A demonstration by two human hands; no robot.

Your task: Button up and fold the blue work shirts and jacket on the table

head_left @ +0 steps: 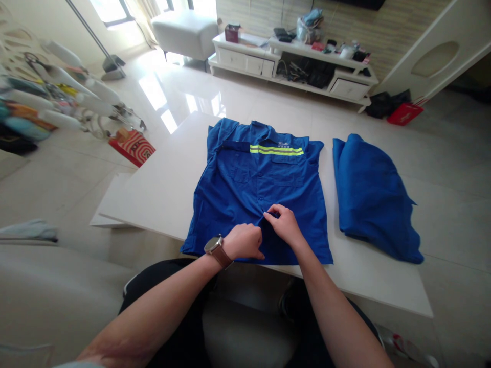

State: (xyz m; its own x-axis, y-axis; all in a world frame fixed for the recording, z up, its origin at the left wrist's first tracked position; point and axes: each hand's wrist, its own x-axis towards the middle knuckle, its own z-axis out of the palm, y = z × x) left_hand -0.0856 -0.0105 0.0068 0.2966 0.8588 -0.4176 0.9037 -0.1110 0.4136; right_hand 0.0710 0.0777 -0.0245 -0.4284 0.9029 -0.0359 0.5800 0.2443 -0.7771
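A blue work shirt (230, 199) lies front up on the white table (161, 179), collar away from me. A yellow-and-grey reflective stripe (282, 151) crosses its chest above a pocket flap. My right hand (284, 223) pinches the front placket below the middle, lifting a small fold of cloth. Beside it, near the hem, my left hand (243, 242) is closed on the shirt front, its fingertips mostly hidden; a watch (215, 245) is on that wrist. Whether a button is between the fingers cannot be seen.
A folded blue garment (376, 194) lies at the table's right, partly over the edge. A red patterned bag (132, 147) stands on the floor to the left. Beyond the table are a low white cabinet (245, 64) with clutter and a pale ottoman (186, 36).
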